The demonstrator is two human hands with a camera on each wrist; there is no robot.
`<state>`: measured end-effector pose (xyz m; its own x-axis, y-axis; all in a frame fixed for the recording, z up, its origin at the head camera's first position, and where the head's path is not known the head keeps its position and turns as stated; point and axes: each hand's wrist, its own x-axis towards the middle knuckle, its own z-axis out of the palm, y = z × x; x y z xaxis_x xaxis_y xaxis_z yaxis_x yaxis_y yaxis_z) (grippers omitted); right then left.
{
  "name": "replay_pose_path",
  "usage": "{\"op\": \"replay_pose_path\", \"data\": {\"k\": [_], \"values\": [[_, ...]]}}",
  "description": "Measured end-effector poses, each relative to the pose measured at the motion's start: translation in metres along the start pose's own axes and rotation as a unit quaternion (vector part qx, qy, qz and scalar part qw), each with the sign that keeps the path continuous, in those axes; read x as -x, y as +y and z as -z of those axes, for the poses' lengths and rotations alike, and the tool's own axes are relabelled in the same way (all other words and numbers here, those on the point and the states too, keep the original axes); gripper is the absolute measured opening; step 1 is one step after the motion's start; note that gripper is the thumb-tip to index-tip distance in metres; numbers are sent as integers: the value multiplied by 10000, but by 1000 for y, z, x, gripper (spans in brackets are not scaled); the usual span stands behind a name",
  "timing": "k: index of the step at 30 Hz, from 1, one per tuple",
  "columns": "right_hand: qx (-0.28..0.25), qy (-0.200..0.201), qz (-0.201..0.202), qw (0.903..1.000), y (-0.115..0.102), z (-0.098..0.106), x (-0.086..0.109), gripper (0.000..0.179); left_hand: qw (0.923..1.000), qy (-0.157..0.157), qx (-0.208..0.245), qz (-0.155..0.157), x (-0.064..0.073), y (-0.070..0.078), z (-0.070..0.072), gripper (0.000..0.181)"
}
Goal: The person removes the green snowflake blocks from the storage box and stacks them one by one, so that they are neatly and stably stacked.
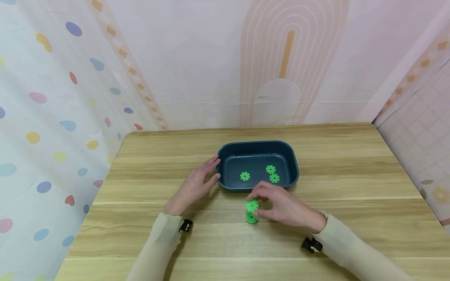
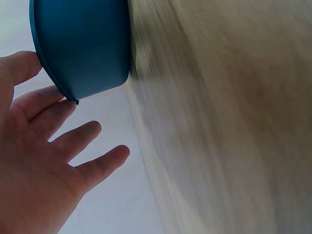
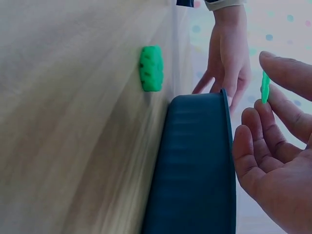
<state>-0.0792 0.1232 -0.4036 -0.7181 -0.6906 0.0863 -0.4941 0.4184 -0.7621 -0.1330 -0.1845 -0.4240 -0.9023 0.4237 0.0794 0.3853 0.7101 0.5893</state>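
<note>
Beige-sleeved right hand [image 1: 282,205] pinches green notched plastic disc [image 1: 252,206] | probably light, stiff — best gripped by edge | left hand [image 1: 194,185] spread, touching dark-blue plastic tray [image 1: 254,164] at left

Legible texts, labels, brands, numbers, signs: 0 in 3 views. Dark blue tub [image 1: 258,190]: 0 readable marks. Green discs [image 1: 245,176]: 0 readable marks. Patterned cloth [image 1: 193,58]: 0 readable lettering. Black wrist clips [image 1: 185,226]: 0 readable marks.
</note>
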Motion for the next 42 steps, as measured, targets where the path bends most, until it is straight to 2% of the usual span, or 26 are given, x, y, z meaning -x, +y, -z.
{"op": "replay_pose_path", "data": {"k": [20, 31, 42], "values": [[61, -402, -54, 9992, 7, -19, 5, 28, 10000, -15, 14, -2, 0, -1, 0, 56], [85, -586, -297, 9978, 12, -21, 3, 28, 10000, 47, -11, -46, 0, 0, 0, 56], [206, -739, -216, 9968, 18, -23, 1, 27, 10000, -10, 44, 0, -1, -2, -1, 56]]}}
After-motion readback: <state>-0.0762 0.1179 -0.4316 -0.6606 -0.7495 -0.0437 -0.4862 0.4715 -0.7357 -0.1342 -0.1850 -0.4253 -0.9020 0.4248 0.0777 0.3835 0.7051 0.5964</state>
